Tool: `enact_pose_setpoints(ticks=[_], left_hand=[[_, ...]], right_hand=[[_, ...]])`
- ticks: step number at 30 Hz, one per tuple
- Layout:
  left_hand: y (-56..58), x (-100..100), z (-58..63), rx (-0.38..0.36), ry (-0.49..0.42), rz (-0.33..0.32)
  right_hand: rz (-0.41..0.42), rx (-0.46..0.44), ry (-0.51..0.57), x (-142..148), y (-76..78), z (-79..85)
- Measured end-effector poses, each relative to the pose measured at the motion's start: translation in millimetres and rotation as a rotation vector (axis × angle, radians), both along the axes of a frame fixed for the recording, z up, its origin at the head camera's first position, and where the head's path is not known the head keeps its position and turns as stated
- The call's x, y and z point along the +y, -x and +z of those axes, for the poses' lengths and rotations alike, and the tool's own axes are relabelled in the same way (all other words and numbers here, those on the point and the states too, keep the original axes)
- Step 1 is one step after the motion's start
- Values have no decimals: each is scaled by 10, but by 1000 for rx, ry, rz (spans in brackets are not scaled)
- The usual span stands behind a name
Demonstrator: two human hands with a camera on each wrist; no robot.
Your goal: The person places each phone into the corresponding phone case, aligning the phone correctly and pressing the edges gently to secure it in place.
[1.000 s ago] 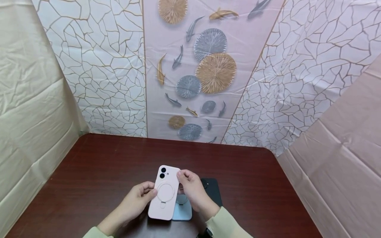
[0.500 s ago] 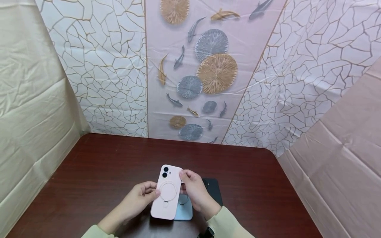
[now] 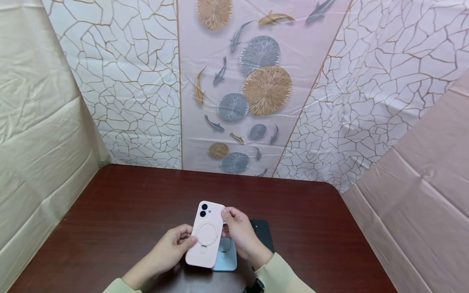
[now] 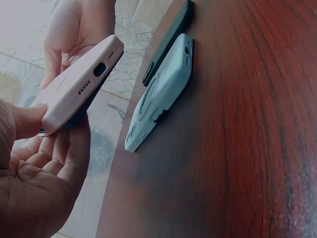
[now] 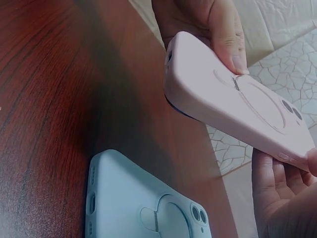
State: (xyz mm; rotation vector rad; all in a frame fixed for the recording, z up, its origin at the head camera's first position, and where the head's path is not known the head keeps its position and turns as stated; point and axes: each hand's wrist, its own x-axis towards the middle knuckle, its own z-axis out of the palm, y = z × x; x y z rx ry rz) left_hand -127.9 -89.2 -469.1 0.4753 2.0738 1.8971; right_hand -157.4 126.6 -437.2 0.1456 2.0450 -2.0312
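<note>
Both hands hold a phone in a pale pink case [image 3: 205, 234] above the table, its back with a ring and two lenses tilted up. My left hand [image 3: 169, 247] pinches its left edge, thumb on the back and fingers beneath. At the upper right corner, my right hand [image 3: 243, 238] pinches it the same way. A dark edge shows under the case in the left wrist view. Beneath and to the right lies a phone in a light blue case [image 5: 131, 191], partly hidden in the head view. A black phone [image 3: 263, 234] lies behind the right hand.
The dark red wooden table [image 3: 146, 195] runs back to a patterned cloth wall [image 3: 234, 134]. Beige cloth [image 3: 44, 162] hangs at the left and pinkish cloth [image 3: 414, 211] at the right. A dark watch [image 3: 256, 285] shows by the right sleeve.
The pink-cased phone has shifted slightly right and up in the head view, with both hands still gripping it. The blue-cased and black phones stay where they were.
</note>
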Motion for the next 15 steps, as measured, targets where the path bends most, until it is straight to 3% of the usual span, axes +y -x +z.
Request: enact_pose_setpoints(ticks=[3, 7, 15], left_hand=[[-9, 16, 13, 18, 3, 18], [-16, 37, 22, -12, -36, 53], [-15, 50, 21, -46, -53, 148]], right_hand=[[-2, 6, 3, -2, 3, 5], [8, 28, 6, 1, 6, -1], [125, 72, -33, -24, -20, -34]])
